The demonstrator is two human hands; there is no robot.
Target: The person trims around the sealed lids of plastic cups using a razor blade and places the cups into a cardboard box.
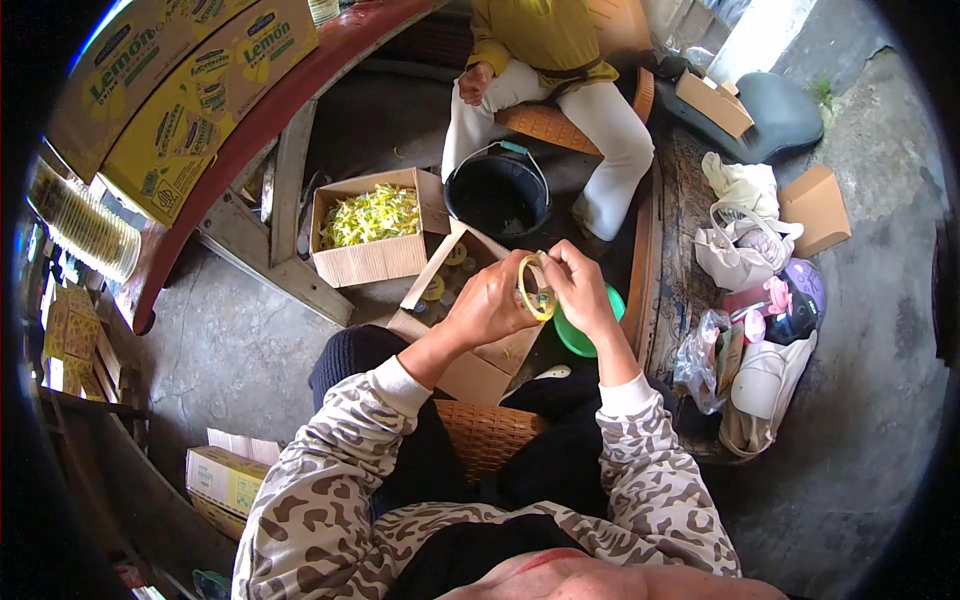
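Held up in front of my lap is a small plastic cup with a yellow band round it, its open end tilted toward me. My left hand is wrapped round the cup's left side. On the other side, my right hand pinches at the cup's upper right edge; anything thin between those fingertips is too small to make out. Below my hands stands an open cardboard box with several yellow-topped cups inside, partly hidden by my left hand. A green basin sits under my right wrist.
A carton of yellow-green plastic strips stands ahead left, beside a black bucket. Opposite me sits a person in a yellow top. Lemon drink cartons are stacked on a red-edged table. Bags lie right.
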